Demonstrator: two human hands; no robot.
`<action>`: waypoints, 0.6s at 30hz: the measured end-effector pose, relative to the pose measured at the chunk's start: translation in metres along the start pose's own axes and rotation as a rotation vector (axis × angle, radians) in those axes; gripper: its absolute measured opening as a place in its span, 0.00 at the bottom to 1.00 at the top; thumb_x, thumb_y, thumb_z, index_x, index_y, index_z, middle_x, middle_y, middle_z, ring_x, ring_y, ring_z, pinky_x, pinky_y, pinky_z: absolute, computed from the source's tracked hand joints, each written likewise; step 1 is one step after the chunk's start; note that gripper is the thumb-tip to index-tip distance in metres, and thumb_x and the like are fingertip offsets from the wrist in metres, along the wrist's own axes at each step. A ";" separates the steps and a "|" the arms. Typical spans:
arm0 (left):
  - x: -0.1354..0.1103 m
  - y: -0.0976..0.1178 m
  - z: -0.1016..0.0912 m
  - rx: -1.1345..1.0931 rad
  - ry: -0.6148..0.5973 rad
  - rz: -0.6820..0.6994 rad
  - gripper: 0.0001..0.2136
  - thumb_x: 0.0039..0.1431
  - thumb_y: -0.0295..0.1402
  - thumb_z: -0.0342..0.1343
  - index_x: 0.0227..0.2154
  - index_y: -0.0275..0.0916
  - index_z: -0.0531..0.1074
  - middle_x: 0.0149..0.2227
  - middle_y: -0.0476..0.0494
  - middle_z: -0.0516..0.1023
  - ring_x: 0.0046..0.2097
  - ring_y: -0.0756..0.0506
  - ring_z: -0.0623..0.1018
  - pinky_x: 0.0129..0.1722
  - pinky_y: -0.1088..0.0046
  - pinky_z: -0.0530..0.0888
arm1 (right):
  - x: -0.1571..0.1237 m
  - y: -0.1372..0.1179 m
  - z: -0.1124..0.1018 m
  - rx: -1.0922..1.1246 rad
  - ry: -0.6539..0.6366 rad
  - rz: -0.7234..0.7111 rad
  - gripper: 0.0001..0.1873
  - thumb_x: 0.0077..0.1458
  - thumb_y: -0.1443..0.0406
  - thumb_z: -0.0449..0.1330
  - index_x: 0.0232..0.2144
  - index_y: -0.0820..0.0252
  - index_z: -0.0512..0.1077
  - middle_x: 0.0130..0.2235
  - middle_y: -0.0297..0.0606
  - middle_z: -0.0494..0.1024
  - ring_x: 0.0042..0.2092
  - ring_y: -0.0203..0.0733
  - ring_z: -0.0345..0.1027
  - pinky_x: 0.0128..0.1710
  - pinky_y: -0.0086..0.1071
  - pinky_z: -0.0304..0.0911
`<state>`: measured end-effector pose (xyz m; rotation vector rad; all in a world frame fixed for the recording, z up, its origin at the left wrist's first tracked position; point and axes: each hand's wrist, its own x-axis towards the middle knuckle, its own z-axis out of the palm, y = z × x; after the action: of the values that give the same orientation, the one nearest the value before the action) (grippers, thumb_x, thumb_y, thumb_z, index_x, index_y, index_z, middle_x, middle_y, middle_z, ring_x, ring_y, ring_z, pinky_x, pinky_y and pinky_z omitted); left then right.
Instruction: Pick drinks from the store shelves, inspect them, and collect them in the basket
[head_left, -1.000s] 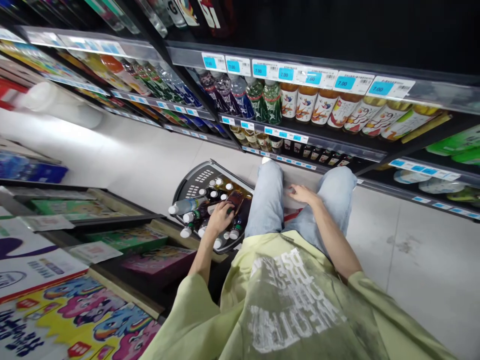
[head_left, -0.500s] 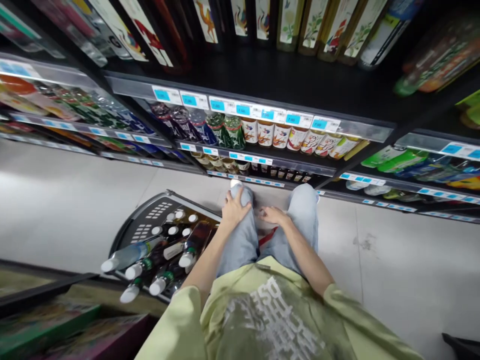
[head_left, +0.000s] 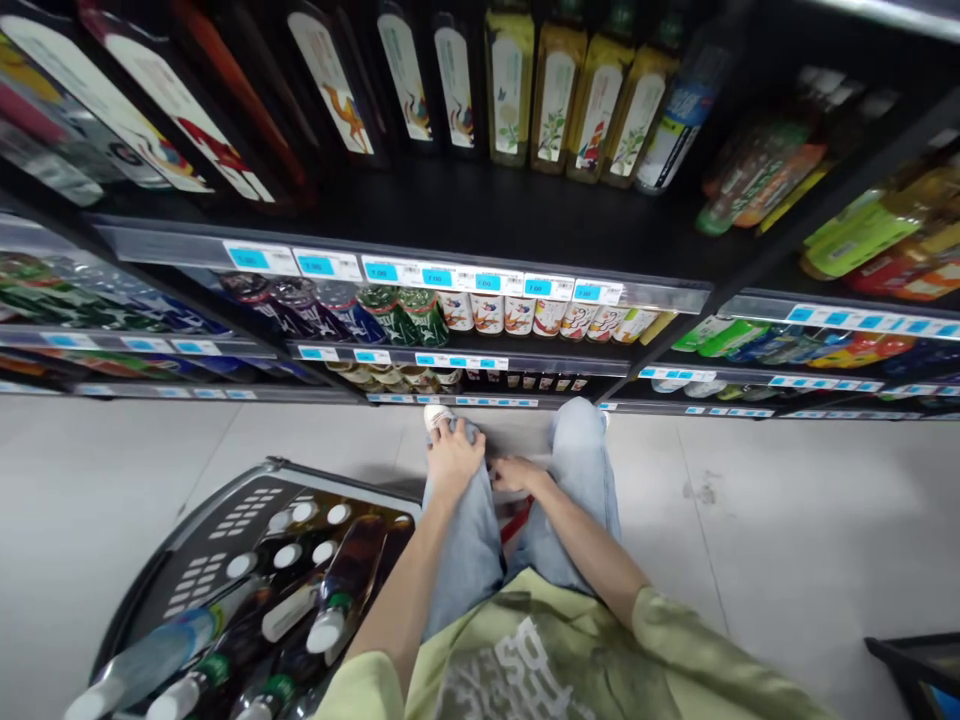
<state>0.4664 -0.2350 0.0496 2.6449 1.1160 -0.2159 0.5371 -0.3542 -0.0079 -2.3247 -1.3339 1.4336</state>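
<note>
The pale jeans (head_left: 469,540) sit near the middle of the view, both legs bent. The left hand (head_left: 452,458) lies spread and flat over the left knee, gripping nothing. The right hand (head_left: 514,473) rests between the legs, fingers loose and apart, also empty. Just left of the left leg stands a grey basket (head_left: 225,520), heaped with bottles (head_left: 349,575) lying loose, their caps pointing toward the near rim. A careless swing of that leg could knock the basket and roll them out. Beyond, the shelf edge (head_left: 420,273) carries blue price tags.
</note>
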 end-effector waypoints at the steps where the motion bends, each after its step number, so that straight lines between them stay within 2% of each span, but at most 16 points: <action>1: 0.001 0.000 0.000 -0.002 0.000 -0.001 0.23 0.70 0.40 0.49 0.61 0.36 0.76 0.63 0.26 0.72 0.62 0.29 0.73 0.55 0.52 0.75 | 0.001 -0.001 0.000 -0.003 -0.003 0.002 0.22 0.64 0.63 0.64 0.58 0.61 0.78 0.54 0.50 0.86 0.54 0.55 0.82 0.48 0.36 0.73; 5: 0.002 -0.002 0.001 0.001 -0.003 0.010 0.23 0.71 0.40 0.48 0.61 0.35 0.76 0.63 0.25 0.72 0.62 0.29 0.74 0.54 0.52 0.75 | 0.004 -0.002 0.002 -0.013 0.010 -0.007 0.21 0.62 0.65 0.64 0.56 0.63 0.78 0.52 0.51 0.86 0.53 0.57 0.82 0.45 0.35 0.73; 10: 0.004 -0.011 0.005 0.003 0.029 0.018 0.23 0.71 0.40 0.47 0.59 0.35 0.77 0.63 0.25 0.72 0.61 0.28 0.74 0.54 0.51 0.76 | 0.004 0.001 0.008 -0.007 0.060 -0.022 0.23 0.63 0.61 0.63 0.57 0.63 0.78 0.53 0.54 0.86 0.54 0.60 0.82 0.45 0.38 0.73; 15: 0.006 -0.021 0.009 -0.011 0.062 0.030 0.23 0.71 0.41 0.47 0.60 0.35 0.76 0.62 0.26 0.73 0.60 0.29 0.75 0.52 0.53 0.76 | 0.003 0.004 0.012 0.039 0.148 -0.043 0.23 0.62 0.62 0.62 0.58 0.55 0.77 0.51 0.43 0.87 0.54 0.55 0.82 0.46 0.36 0.73; 18: 0.006 -0.026 0.010 -0.016 0.077 0.022 0.23 0.71 0.41 0.47 0.60 0.35 0.76 0.62 0.26 0.73 0.61 0.28 0.75 0.53 0.53 0.76 | 0.002 0.006 0.013 0.205 0.259 -0.096 0.20 0.62 0.64 0.62 0.56 0.53 0.79 0.52 0.39 0.87 0.54 0.50 0.82 0.50 0.35 0.73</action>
<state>0.4516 -0.2162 0.0338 2.6705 1.1068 -0.1019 0.5312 -0.3607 -0.0199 -2.1924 -1.1521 1.1365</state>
